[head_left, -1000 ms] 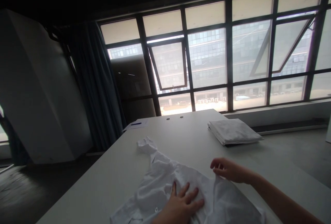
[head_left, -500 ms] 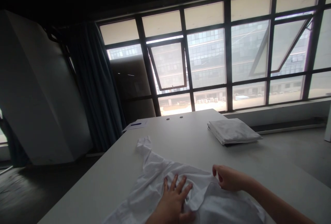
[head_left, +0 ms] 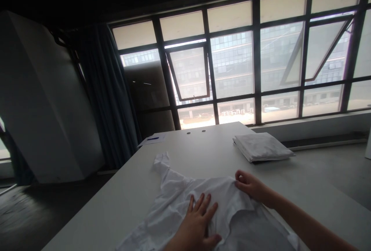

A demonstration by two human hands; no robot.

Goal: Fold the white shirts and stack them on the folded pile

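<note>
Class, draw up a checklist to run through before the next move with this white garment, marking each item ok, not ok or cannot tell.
1. Left hand resting on the white garment: ok, fingers spread over the fabric.
2. Right hand at the garment's edge: ok, fingers curled there.
3. Right hand's grip firm: cannot tell.
4. Fabric smooth: not ok, creases show.
5. Folded white stack apart from the garment: ok, bare tabletop between them.
6. Whole garment in view: not ok, the picture's bottom edge cuts it off.

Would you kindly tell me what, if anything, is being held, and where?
The right hand appears to pinch the white garment by its far edge; the left hand rests spread on it.
</note>
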